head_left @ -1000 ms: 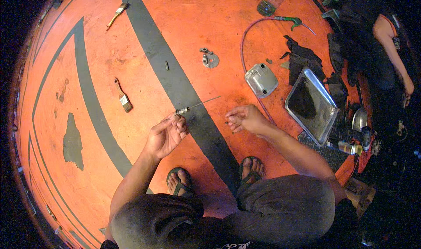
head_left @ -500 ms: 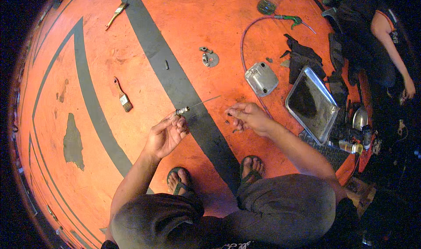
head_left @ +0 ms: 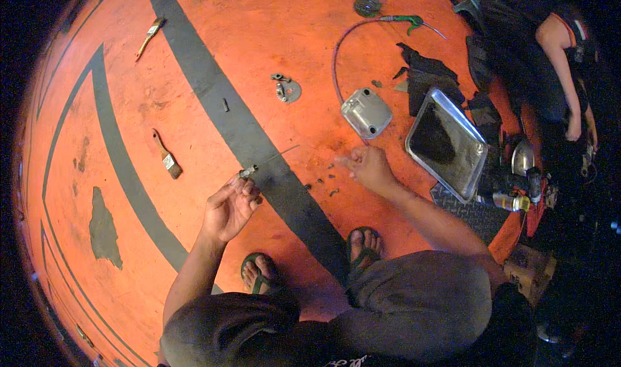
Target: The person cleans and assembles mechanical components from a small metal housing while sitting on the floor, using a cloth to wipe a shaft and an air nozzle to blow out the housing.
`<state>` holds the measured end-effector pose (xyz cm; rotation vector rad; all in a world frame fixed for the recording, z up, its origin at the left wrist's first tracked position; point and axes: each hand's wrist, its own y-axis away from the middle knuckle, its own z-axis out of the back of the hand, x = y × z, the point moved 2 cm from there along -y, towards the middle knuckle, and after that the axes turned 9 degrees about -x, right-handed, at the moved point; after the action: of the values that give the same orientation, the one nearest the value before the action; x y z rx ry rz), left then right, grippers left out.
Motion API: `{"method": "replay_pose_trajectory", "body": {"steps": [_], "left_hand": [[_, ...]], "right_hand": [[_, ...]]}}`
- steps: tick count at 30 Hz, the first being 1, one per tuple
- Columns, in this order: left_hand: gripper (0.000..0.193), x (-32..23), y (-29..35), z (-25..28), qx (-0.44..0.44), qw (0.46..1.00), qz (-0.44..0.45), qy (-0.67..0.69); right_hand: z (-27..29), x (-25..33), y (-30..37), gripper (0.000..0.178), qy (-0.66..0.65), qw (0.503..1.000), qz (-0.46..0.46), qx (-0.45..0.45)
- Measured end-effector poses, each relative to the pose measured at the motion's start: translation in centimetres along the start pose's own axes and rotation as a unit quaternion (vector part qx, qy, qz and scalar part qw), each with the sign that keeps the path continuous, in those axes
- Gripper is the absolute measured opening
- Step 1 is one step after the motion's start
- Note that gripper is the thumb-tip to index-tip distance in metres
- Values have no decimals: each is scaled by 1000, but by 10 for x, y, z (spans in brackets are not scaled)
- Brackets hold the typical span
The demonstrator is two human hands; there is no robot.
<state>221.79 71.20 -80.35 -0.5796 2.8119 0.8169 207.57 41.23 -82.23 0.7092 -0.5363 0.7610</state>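
Observation:
My left hand (head_left: 228,210) is closed, thumb and fingers pinching a small silvery metal part (head_left: 248,172) above the dark floor stripe. From that part a thin rod (head_left: 278,155) points up and right; whether the two are joined I cannot tell. My right hand (head_left: 370,169) hovers to the right with thumb and index finger close together. Its fingertips are blurred, and anything between them is too small to make out. Several small dark pieces (head_left: 320,181) lie on the floor beside those fingers. Farther off sits a toothed metal disc (head_left: 294,91) with small metal parts against it.
A squarish metal cover (head_left: 367,113) and a metal tray (head_left: 477,134) holding dark liquid lie right. A red hose (head_left: 337,60) ends in a green-handled air gun (head_left: 409,21). Two brushes (head_left: 167,157) lie left. Another person's arm (head_left: 564,76) shows far right.
The whole view has shifted, so floor things appear farther left. My left hand still holds the metal part. My right hand has drawn back to the right, uncovering small dark pieces on the floor.

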Motion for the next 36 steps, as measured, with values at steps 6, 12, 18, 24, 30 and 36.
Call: {"method": "replay_pose_trajectory", "body": {"steps": [6, 12, 18, 24, 30, 36], "left_hand": [[22, 0, -11, -12, 1, 1000, -4, 2], [25, 5, -17, -19, -17, 1000, -5, 9], [15, 27, -28, -30, -35, 995, 85, -25], [31, 41, -44, -58, 23, 990, 91, -104], [46, 32, -54, -57, 42, 962, 38, -269], [39, 24, -55, -75, -16, 880, -106, -463]], "right_hand": [[55, -4, -29, 29, -33, 978, 141, -153], [93, -5, -47, 30, -135, 983, 71, -106], [55, 101, 16, 33, -304, 933, 107, 162], [67, 122, 14, 15, -156, 954, 247, 68], [77, 116, 5, 15, -124, 964, 235, 33], [81, 123, 0, 13, -51, 949, 312, -7]]}}
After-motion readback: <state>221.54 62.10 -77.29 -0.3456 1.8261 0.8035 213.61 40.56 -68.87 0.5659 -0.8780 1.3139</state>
